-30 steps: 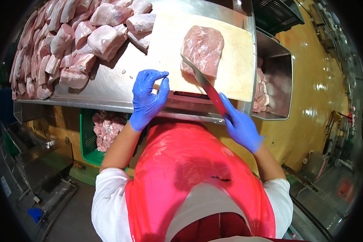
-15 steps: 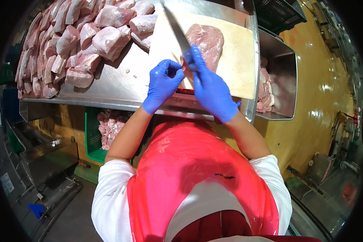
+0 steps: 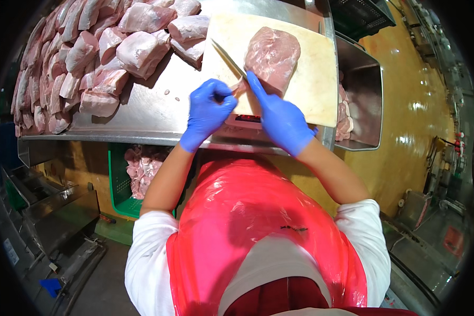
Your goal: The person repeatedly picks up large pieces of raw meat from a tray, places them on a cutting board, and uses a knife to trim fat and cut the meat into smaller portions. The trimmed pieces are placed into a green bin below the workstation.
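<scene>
A pink slab of meat (image 3: 273, 55) lies on the cream cutting board (image 3: 316, 68), with a red lit display (image 3: 247, 118) at the board's lower edge. My right hand (image 3: 279, 116), in a blue glove, grips a long knife (image 3: 227, 56), forefinger along its back, blade angled up to the left beside the slab. My gloved left hand (image 3: 205, 110) pinches a small strip of meat (image 3: 239, 88) at the slab's lower left, next to the blade.
Many meat pieces (image 3: 142, 52) cover the left of the steel table (image 3: 142, 116). A steel bin (image 3: 363, 100) holding meat stands at right, below a dark crate (image 3: 358, 16). A green crate (image 3: 118, 195) with meat sits under the table's front.
My right hand has moved up and left from the board's lower edge to the slab, its raised blade since lowered. My left hand has moved right and up to the slab's corner.
</scene>
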Motion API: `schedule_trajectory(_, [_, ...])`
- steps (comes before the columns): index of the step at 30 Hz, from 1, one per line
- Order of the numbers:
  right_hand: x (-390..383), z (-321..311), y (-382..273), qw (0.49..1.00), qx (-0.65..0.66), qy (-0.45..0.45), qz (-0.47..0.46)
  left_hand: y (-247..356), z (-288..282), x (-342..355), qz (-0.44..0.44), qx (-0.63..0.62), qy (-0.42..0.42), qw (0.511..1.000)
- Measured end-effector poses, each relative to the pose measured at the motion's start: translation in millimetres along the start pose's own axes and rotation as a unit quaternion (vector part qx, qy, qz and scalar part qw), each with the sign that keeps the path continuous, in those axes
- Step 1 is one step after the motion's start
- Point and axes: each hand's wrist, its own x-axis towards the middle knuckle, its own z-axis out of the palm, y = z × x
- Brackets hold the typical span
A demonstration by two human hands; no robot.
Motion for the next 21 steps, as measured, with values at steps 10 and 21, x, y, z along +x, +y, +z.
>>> schedule_trajectory(10, [-90,-63,66,0.986,0.165,-0.001,0.025,-42,-148,-104,-0.144,0.145,0.232,0.951])
schedule_trajectory(21, [66,-64,70,0.966,0.213,0.149,-0.003,11,-27,-6,0.063,0.269,-0.099,0.956])
